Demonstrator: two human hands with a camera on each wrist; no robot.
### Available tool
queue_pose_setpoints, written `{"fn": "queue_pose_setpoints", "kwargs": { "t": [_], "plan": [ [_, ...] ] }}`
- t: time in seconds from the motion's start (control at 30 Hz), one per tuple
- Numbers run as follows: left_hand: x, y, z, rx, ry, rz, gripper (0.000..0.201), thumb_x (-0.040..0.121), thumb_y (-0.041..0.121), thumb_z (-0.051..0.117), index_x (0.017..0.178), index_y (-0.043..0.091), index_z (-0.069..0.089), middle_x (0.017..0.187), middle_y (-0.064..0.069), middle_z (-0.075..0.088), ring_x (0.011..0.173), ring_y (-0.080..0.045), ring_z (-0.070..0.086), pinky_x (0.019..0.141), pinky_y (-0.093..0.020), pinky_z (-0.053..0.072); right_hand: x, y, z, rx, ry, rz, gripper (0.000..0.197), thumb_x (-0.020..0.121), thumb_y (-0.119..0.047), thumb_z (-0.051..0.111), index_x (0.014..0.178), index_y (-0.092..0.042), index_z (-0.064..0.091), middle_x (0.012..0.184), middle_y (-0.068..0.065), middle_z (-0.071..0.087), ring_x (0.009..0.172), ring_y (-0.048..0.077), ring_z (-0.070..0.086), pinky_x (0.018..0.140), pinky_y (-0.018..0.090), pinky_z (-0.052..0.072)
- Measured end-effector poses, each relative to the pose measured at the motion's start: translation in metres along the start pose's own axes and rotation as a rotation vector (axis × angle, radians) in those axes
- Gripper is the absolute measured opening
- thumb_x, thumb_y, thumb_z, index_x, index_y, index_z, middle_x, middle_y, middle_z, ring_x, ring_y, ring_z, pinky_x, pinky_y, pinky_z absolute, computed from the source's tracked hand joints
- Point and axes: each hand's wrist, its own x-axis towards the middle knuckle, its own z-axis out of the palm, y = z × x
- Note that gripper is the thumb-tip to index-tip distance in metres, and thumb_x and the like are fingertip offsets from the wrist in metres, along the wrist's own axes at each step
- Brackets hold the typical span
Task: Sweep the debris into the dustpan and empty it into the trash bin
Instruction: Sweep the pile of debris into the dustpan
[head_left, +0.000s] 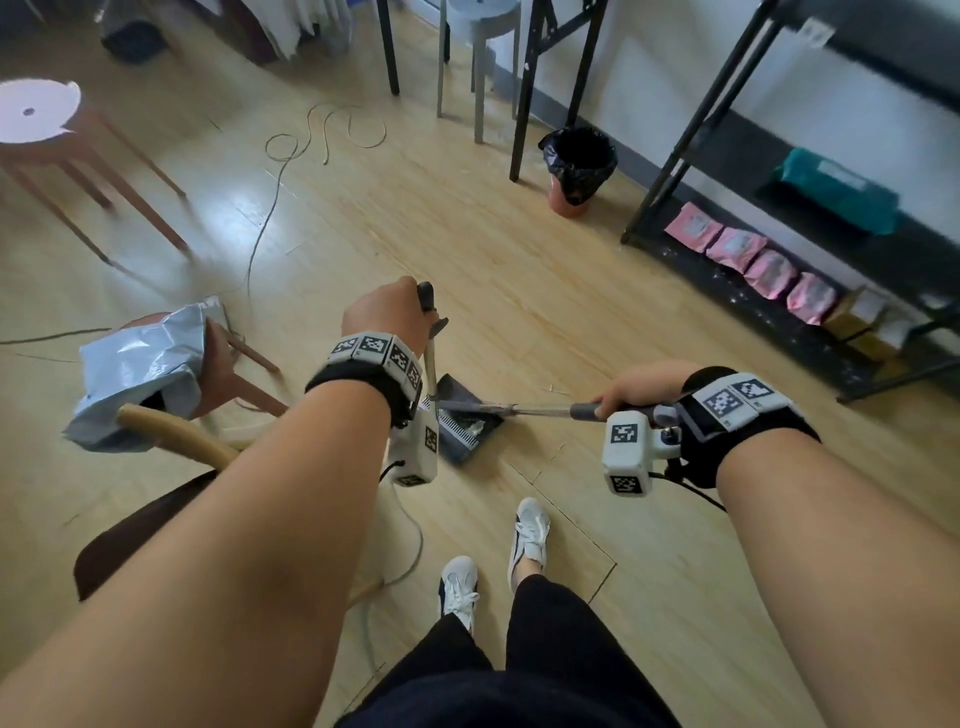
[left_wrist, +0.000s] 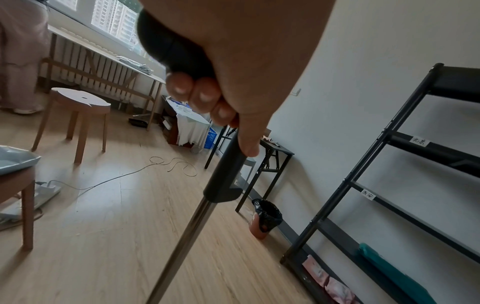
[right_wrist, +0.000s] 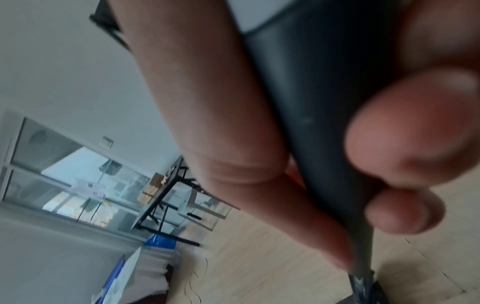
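My left hand grips the black top grip of an upright metal pole that runs down to the dark grey dustpan on the wooden floor. A whitish bit of debris lies in the pan by its comb edge. My right hand holds the grip of a second pole, which slants left across the pan; its head is hidden behind my left wrist. The trash bin, reddish with a black liner, stands by the far wall. In the left wrist view, fingers curl round the grip above the pole, with the bin beyond. In the right wrist view, fingers wrap a dark handle.
A black shelf rack with pink packets lines the right wall. Black table legs stand beside the bin. A stool holding a grey plastic bag and a chair are close on my left. A cable trails over the floor.
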Motion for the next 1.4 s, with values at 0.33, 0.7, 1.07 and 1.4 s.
{"fn": "queue_pose_setpoints", "kwargs": {
  "t": [0.33, 0.7, 1.07, 1.4],
  "plan": [
    [-0.028, 0.011, 0.003, 0.037, -0.018, 0.086, 0.031, 0.094, 0.043, 0.052, 0.107, 0.015, 0.053, 0.093, -0.005, 0.061, 0.075, -0.024, 0.051, 0.065, -0.032, 0.041, 0.017, 0.055, 0.02, 0.293, 0.093, 0.094, 0.052, 0.074, -0.033, 0.067, 0.119, -0.008, 0.063, 0.1, 0.014, 0.069, 0.074, 0.028, 0.06, 0.072, 0.036, 0.05],
    [-0.057, 0.033, 0.007, 0.02, -0.018, -0.025, 0.025, 0.093, 0.041, 0.053, 0.094, 0.018, 0.046, 0.07, 0.002, 0.045, 0.072, -0.023, 0.051, 0.063, -0.031, 0.039, 0.028, 0.094, 0.024, 0.555, 0.18, 0.178, 0.022, 0.093, -0.009, 0.053, 0.072, -0.001, 0.053, 0.059, 0.014, 0.052, 0.049, 0.023, 0.048, 0.046, 0.028, 0.038],
    [-0.07, 0.02, 0.027, 0.065, 0.066, -0.055, 0.031, 0.092, 0.048, 0.053, 0.099, 0.018, 0.049, 0.084, -0.003, 0.054, 0.078, -0.027, 0.054, 0.066, -0.032, 0.043, 0.053, 0.096, 0.042, 0.569, 0.056, 0.149, 0.027, 0.095, -0.01, 0.047, 0.071, 0.001, 0.053, 0.033, 0.008, 0.053, 0.054, 0.023, 0.05, 0.053, 0.033, 0.04],
    [-0.077, 0.02, 0.026, 0.074, 0.055, -0.051, 0.03, 0.092, 0.046, 0.053, 0.101, 0.017, 0.052, 0.078, -0.001, 0.054, 0.072, -0.024, 0.053, 0.063, -0.031, 0.044, 0.012, 0.07, 0.056, 0.411, -0.043, 0.093, 0.025, 0.096, -0.008, 0.045, 0.072, -0.006, 0.048, 0.06, 0.009, 0.045, 0.045, 0.017, 0.04, 0.036, 0.018, 0.033]
  ]
}}
